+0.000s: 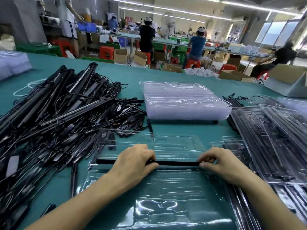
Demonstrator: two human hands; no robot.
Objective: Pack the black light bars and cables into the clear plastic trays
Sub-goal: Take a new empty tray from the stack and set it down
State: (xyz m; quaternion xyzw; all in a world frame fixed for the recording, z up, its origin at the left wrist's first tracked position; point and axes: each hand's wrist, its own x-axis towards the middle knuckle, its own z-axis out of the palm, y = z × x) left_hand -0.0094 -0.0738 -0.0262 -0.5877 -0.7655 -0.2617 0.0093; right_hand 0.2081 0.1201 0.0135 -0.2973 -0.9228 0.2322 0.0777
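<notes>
Black light bar (177, 163) lies across the open clear tray (174, 185), left hand (136, 161) curled round it, right hand (219, 161) pinching its end. A bar pile (66, 113) crowds the tray's left edge, filled trays (269, 138) its right; an empty tray stack (184, 103) stands behind.

Bright, even light from ceiling tubes (174, 13) and windows (274, 33) at upper right; glare on the clear tray (157, 205); edges curved, blurred.

One black light bar (177, 163) lying crosswise on open clear tray (166, 188), tangled heap of bars and cables (66, 113) left, empty tray stack (184, 103) behind, filled trays (269, 138) right.
</notes>
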